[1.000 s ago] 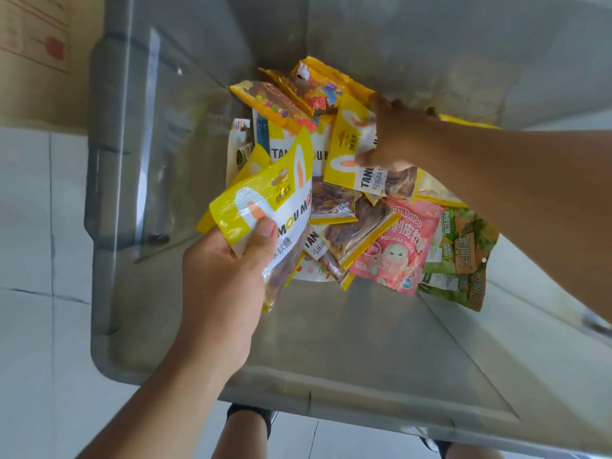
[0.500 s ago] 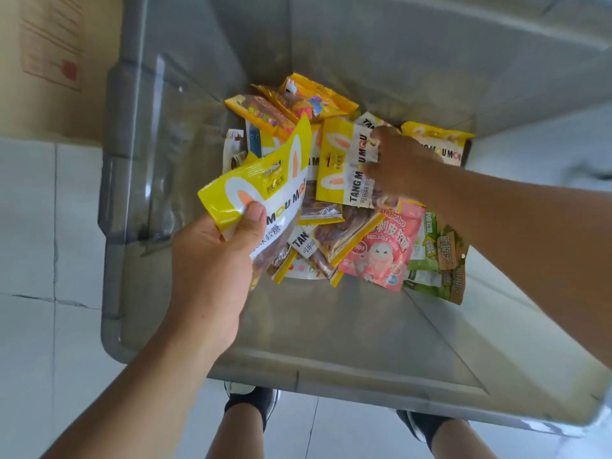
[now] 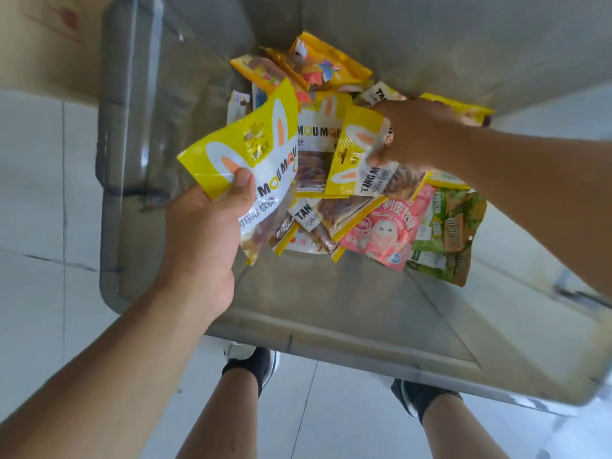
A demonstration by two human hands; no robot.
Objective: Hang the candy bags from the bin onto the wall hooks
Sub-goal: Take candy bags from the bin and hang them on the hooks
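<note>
Your left hand (image 3: 205, 233): fingers grip yellow Tang Mou Mou bag (image 3: 255, 154), raised over grey bin (image 3: 331, 329). Your right hand (image 3: 417, 137): fingers grip 2nd yellow bag (image 3: 354, 150) atop pile (image 3: 381, 233) in bin.

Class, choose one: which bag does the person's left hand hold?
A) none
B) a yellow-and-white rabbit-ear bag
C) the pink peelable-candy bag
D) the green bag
B: the left hand pinches a yellow-and-white rabbit-ear bag by its top corner; the right hand grips a second rabbit-ear bag.
</note>
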